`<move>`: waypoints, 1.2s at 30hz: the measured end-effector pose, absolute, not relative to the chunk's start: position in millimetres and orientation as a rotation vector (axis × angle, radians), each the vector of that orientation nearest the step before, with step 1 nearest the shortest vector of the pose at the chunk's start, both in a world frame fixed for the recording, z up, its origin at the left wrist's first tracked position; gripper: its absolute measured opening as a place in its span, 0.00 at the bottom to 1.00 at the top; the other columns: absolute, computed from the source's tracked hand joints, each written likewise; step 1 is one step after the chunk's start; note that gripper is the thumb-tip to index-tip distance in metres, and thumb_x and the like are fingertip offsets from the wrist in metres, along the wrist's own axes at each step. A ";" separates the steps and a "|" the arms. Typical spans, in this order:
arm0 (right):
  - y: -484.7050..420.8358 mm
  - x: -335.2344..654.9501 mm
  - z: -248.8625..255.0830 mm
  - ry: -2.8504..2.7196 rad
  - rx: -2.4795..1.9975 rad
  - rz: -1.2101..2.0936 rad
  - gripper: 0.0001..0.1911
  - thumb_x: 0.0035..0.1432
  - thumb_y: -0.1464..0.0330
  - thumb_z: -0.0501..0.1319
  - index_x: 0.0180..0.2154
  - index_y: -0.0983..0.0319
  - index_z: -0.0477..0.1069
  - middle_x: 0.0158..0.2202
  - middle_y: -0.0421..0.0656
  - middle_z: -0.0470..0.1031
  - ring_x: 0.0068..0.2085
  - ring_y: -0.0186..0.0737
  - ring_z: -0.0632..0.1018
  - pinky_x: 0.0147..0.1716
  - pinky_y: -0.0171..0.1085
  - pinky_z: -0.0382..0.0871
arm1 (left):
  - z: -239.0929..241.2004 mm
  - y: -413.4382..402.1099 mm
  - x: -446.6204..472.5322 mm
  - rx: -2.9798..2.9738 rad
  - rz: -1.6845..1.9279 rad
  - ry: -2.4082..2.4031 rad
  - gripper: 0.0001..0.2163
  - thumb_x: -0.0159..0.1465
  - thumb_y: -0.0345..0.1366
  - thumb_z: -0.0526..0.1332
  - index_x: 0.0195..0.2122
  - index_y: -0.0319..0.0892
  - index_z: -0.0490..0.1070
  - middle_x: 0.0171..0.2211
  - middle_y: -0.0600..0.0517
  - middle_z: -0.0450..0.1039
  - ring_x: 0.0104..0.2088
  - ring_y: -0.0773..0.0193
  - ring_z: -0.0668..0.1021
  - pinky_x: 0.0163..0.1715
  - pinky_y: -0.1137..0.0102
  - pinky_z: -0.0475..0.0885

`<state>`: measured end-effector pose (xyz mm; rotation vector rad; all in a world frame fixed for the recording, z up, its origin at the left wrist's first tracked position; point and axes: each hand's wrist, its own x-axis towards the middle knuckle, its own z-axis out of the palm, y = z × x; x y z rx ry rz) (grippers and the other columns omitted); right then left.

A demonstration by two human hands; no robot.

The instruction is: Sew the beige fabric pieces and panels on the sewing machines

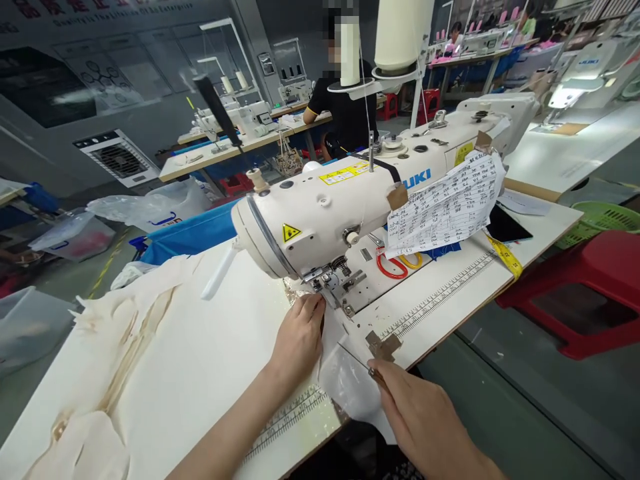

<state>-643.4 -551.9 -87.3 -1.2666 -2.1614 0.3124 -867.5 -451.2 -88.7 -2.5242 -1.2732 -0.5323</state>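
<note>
A white sewing machine (320,213) stands on the tabletop in front of me. My left hand (300,333) is beside its needle area, fingers bent and pressed together on a pale piece of fabric (345,383); the fingertips are partly hidden. That fabric runs from under the presser foot (320,283) down over the table's front edge. Lower right, my right hand (425,413) is closed round a slim metal tool (374,373). A thin dark shaft seems to reach from it across the fabric; I cannot tell whether it is an awl or tweezers.
Pale cut fabric pieces (115,373) lie on the left. Red-handled scissors (393,267), a handwritten sheet (445,207), a yellow tape measure (506,257) and a dark phone-like device (510,223) are to the right. A red stool (590,287) stands beside the table. A person (345,100) sits ahead.
</note>
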 end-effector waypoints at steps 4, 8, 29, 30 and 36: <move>-548.2 -642.9 -89.2 -2.215 -1.241 0.226 0.19 0.66 0.78 0.43 0.54 0.65 0.64 0.42 0.50 0.81 0.36 0.44 0.83 0.29 0.37 0.76 | -93.4 -456.6 -872.2 -2.529 -0.534 -1.236 0.22 0.66 0.20 0.46 0.58 0.33 0.68 0.55 0.41 0.72 0.56 0.51 0.72 0.52 0.55 0.77; -548.9 -643.3 -88.2 -2.223 -1.259 0.247 0.19 0.66 0.78 0.44 0.53 0.65 0.65 0.42 0.49 0.81 0.37 0.44 0.84 0.30 0.37 0.77 | -94.4 -456.1 -878.2 -2.543 -0.512 -1.213 0.23 0.65 0.19 0.46 0.58 0.32 0.68 0.56 0.42 0.73 0.57 0.52 0.72 0.53 0.56 0.76; -518.4 -653.4 -76.5 -2.385 -1.367 0.212 0.17 0.64 0.81 0.49 0.51 0.65 0.67 0.38 0.47 0.78 0.33 0.44 0.81 0.26 0.37 0.71 | -94.0 -472.2 -860.7 -2.506 -0.453 -1.409 0.22 0.73 0.35 0.45 0.62 0.28 0.62 0.63 0.36 0.64 0.65 0.46 0.64 0.63 0.50 0.63; -517.4 -654.4 -75.3 -2.395 -1.377 0.206 0.17 0.64 0.81 0.50 0.51 0.64 0.67 0.38 0.46 0.77 0.32 0.44 0.81 0.26 0.37 0.70 | -93.6 -473.6 -859.9 -2.502 -0.449 -1.405 0.22 0.73 0.35 0.45 0.62 0.28 0.62 0.63 0.36 0.64 0.65 0.46 0.64 0.63 0.50 0.63; -514.3 -661.6 -69.7 -2.460 -1.416 0.215 0.18 0.61 0.82 0.54 0.52 0.64 0.67 0.37 0.44 0.77 0.33 0.44 0.80 0.26 0.37 0.70 | -92.0 -478.0 -857.0 -2.505 -0.476 -1.385 0.21 0.72 0.33 0.45 0.61 0.28 0.63 0.62 0.36 0.65 0.64 0.46 0.66 0.63 0.48 0.63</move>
